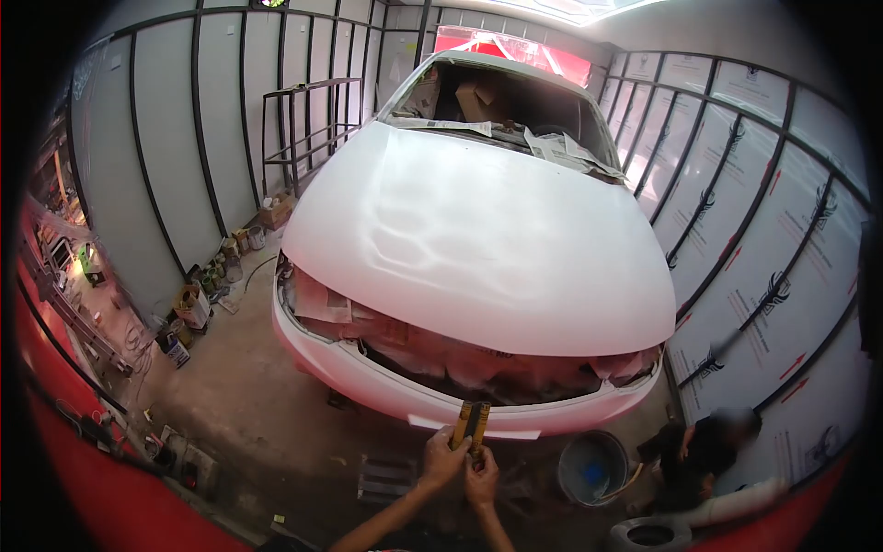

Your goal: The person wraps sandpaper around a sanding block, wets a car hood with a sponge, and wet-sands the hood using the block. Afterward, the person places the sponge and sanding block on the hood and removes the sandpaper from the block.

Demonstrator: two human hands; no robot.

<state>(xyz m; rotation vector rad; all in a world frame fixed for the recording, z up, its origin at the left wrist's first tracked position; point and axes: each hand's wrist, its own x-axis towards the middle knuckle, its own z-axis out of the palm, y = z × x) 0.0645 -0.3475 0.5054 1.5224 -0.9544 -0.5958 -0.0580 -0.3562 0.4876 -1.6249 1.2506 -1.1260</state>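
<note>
My left hand (442,457) and my right hand (480,477) are held close together in front of the car's bumper. Between them is a yellow-and-black object (472,425), upright, its fingers-side end at the bottom; what it is I cannot make out. My left fingers are closed on its left side, and my right fingers grip its lower end. Behind it stands a white car (478,230) with a pale hood and a white bumper (395,397). Masking material (423,345) covers the front opening, and paper lies at the windshield.
A dark bucket (593,467) stands at the lower right, near a crouching person (708,451) in dark clothes and a tire (649,534). Cans and boxes (192,305) line the left wall. A metal rack (311,129) is behind them.
</note>
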